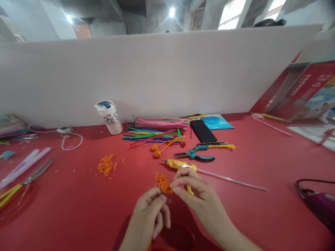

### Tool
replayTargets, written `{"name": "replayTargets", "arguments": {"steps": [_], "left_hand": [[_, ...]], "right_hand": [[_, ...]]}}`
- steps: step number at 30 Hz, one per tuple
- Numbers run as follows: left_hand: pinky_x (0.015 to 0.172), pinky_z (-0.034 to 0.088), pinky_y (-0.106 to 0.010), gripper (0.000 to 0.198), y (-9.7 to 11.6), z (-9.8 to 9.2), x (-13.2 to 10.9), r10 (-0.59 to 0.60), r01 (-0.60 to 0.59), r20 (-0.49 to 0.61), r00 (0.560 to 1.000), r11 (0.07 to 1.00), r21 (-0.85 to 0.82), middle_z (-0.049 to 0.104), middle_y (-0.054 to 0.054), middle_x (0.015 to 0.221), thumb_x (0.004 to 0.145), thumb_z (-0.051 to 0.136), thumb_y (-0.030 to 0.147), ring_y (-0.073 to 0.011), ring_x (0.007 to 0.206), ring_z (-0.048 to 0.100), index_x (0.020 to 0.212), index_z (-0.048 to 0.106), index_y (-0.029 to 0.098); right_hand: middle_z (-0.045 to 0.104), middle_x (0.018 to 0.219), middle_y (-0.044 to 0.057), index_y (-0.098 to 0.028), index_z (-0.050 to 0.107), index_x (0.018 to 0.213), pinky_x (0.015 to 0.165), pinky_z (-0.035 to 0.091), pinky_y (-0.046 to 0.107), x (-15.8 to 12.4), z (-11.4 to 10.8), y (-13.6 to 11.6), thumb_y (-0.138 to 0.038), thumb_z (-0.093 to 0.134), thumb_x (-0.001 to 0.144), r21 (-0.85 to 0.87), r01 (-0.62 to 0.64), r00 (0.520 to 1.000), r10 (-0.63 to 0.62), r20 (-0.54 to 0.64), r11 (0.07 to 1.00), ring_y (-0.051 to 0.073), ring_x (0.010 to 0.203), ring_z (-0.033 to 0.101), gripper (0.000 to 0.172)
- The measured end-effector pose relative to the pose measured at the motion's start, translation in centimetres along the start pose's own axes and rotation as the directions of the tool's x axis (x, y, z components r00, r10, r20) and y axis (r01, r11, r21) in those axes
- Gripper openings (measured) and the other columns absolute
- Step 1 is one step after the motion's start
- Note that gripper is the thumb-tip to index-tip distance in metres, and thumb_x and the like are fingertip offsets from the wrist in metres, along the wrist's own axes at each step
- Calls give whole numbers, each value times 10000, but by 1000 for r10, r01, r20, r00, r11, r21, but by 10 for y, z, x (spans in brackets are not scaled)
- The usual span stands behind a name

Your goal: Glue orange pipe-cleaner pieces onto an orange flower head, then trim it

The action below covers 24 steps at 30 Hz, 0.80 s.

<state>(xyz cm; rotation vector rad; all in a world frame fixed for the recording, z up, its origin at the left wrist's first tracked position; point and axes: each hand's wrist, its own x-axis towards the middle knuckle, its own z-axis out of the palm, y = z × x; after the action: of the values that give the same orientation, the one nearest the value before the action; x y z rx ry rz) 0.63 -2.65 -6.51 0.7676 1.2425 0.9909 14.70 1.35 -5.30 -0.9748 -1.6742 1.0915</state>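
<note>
Near the front middle of the table, my left hand (150,212) is closed, thumb pressed to forefinger. What it pinches is hidden; a bit of orange shows below it at the picture's lower edge. Facing it, my right hand (195,190) is closed in a pinch, its fingertips at the edge of a bunch of short orange fuzzy pieces (162,183). Whether those pieces are held or lie just behind the fingertips, I cannot tell. Just behind my right hand lies a yellow glue gun (179,164) with a long clear glue stick (232,180), partly covered by the hand.
Loose orange clippings (105,165) lie left. Behind are teal-handled pliers (196,153), orange-tipped stems (157,153), pipe cleaners (157,123), a phone (203,131) and a white tumbler (110,118). Scissors (39,170) lie far left; a purple device (323,205) stands right. A white partition (167,76) rises behind.
</note>
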Motion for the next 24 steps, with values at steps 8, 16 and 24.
{"name": "replayTargets", "arguments": {"steps": [8,16,24], "left_hand": [[291,63,-166,155,-1,2,-1,2,-2,20,1000,1000,9,529,47,363,785,437,284,0,221,195,673,466,182],[299,63,-172,155,-3,0,-1,7,-8,33,999,1000,28,529,49,370,798,429,274,-1,224,207,683,474,180],[303,68,-172,175,-5,1,0,15,-15,11,1000,999,40,522,55,364,799,433,286,0,227,199,667,474,179]], "right_hand": [[549,868,3,-252,678,757,798,430,283,0,3,5,-132,592,779,-1,29,1000,-29,11,1000,153,872,551,149],[520,872,1,-247,641,791,758,432,279,-4,5,8,-100,568,802,-149,193,981,-196,-7,970,145,852,524,164],[507,907,20,-218,579,845,753,430,303,-5,4,9,-102,551,815,-328,330,936,-352,-7,885,159,868,502,123]]}}
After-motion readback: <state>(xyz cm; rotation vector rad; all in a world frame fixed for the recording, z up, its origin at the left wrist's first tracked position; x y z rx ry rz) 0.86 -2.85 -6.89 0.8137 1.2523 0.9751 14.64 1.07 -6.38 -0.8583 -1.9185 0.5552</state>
